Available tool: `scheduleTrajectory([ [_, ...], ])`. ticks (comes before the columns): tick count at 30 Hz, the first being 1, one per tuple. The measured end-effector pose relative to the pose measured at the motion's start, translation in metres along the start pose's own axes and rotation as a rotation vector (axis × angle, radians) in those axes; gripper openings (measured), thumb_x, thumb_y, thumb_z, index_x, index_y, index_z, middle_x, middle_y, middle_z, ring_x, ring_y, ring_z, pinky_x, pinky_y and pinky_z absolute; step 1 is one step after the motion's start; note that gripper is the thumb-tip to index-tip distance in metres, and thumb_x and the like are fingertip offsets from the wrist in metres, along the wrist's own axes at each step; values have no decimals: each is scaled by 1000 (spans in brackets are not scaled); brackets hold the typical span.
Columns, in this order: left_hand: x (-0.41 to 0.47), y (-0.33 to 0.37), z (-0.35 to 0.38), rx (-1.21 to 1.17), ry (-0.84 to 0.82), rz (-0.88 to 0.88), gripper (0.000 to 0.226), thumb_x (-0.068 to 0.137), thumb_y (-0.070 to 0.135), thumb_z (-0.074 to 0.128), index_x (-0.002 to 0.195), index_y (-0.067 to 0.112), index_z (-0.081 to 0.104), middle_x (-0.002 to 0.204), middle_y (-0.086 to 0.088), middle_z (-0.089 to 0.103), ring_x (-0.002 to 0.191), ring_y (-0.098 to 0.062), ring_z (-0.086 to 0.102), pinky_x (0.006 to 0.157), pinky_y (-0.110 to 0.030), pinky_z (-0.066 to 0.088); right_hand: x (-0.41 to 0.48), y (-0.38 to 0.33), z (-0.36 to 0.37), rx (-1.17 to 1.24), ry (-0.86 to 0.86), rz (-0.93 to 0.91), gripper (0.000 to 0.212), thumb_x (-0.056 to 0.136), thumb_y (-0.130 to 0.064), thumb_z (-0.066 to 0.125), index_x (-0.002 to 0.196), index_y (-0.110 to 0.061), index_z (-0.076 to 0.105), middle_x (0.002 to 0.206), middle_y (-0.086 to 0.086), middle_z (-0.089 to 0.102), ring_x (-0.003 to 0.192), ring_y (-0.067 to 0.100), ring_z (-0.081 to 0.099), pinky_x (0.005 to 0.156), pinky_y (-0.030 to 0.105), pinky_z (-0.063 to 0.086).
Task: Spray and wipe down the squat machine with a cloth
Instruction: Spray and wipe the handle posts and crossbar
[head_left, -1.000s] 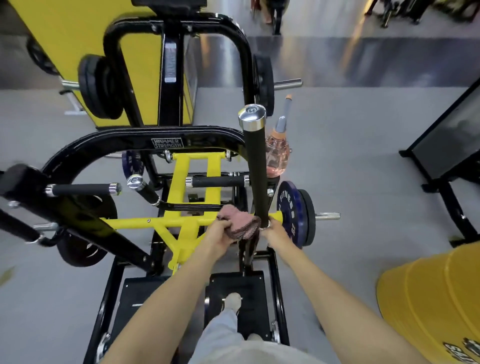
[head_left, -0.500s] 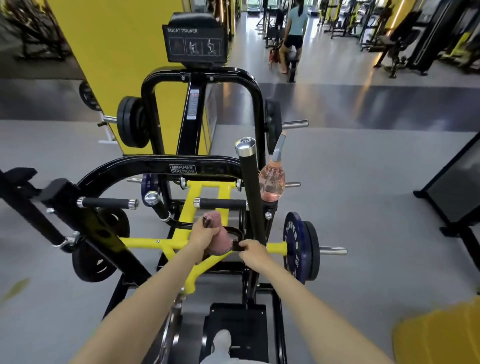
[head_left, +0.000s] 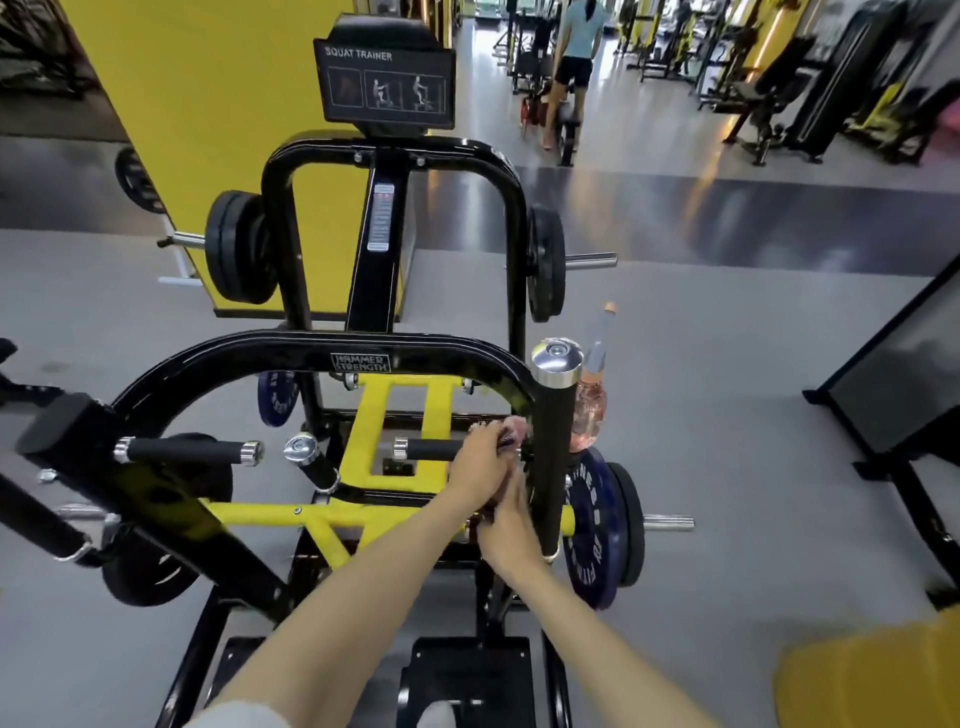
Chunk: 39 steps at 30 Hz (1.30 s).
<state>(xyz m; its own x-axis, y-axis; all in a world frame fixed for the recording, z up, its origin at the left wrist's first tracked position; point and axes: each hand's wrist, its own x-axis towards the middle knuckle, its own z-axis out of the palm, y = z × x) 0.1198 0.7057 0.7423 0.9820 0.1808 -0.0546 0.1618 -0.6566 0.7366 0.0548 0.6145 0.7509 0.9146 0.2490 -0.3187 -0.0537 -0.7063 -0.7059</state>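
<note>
The squat machine (head_left: 358, 358) has a black frame with yellow inner bars. My left hand (head_left: 480, 467) grips a pink cloth (head_left: 511, 432) and holds it against the right end of the short black horizontal handle (head_left: 431, 449). Just below it is my right hand (head_left: 511, 527), beside the upright black post (head_left: 550, 457), with its fingers pointing up. A dark bit of the cloth shows at its thumb side. A pink spray bottle (head_left: 589, 410) stands behind the post, above the blue weight plate (head_left: 592, 525).
Black plates hang on the machine's far pegs (head_left: 236, 254). A yellow pillar (head_left: 218, 130) stands behind it. A black frame (head_left: 893, 395) is on the right and a yellow drum (head_left: 872, 675) at lower right. Far down the aisle, a person stands among other machines (head_left: 574, 57).
My left hand moved the cloth up and to the right, from the yellow crossbar to the horizontal handle's end by the post. My right hand stayed near the post's base. My view tilted upward.
</note>
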Motion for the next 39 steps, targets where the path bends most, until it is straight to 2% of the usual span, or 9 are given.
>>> scheduleTrajectory([
  [5,16,3,5,133,-22,13,28,91,18,52,119,15,52,116,-8,53,104,-30,56,83,-41,48,26,-4,9,80,135,-20,87,90,-16,50,151,-24,-11,160,-1,1,146,21,14,115,38,27],
  [10,19,4,0,259,-70,158,44,90,16,51,133,27,50,105,-2,41,94,-29,58,72,-35,41,40,1,18,222,226,79,69,84,-37,56,145,-24,23,143,-2,38,133,21,39,105,40,40],
  [14,21,0,-4,292,-73,226,38,91,22,54,129,27,53,103,-2,42,91,-26,57,75,-35,45,47,-2,18,220,260,35,72,86,-31,59,145,-29,17,142,-16,24,133,1,22,115,32,23],
  [19,23,-5,-9,322,-61,224,30,93,20,52,123,18,55,105,-5,45,88,-26,58,71,-35,46,58,0,16,139,178,65,84,89,-5,52,153,-22,0,160,-4,-6,147,9,-5,121,35,6],
  [23,21,-15,-20,387,-43,196,34,91,10,53,123,20,54,107,-6,46,91,-26,58,71,-34,47,67,-4,13,15,123,49,79,88,3,47,153,-17,7,160,-1,-12,147,14,-9,120,34,6],
  [28,20,-28,-40,414,-52,101,43,88,0,54,123,23,58,113,-9,47,95,-30,58,74,-36,48,67,-3,13,-148,124,52,81,92,-4,49,152,-14,-3,160,0,-13,147,15,-12,121,35,6],
  [32,19,-33,-64,489,-41,-64,25,90,2,53,111,11,62,124,-13,46,94,-33,60,73,-36,45,66,-1,13,-162,142,50,87,87,6,49,153,-16,-4,160,-2,-10,146,13,-11,121,39,7],
  [35,17,-46,-79,506,-28,-144,26,90,2,55,114,11,62,124,-12,44,93,-33,61,76,-39,51,67,-1,14,-83,175,60,88,84,11,48,153,-21,3,160,-3,0,148,17,3,119,42,22],
  [39,18,-56,-95,497,-50,-187,21,90,9,58,110,11,63,121,-11,47,89,-34,62,75,-41,53,68,-1,13,70,217,68,82,78,17,45,143,-28,22,152,0,26,127,26,46,93,50,51],
])
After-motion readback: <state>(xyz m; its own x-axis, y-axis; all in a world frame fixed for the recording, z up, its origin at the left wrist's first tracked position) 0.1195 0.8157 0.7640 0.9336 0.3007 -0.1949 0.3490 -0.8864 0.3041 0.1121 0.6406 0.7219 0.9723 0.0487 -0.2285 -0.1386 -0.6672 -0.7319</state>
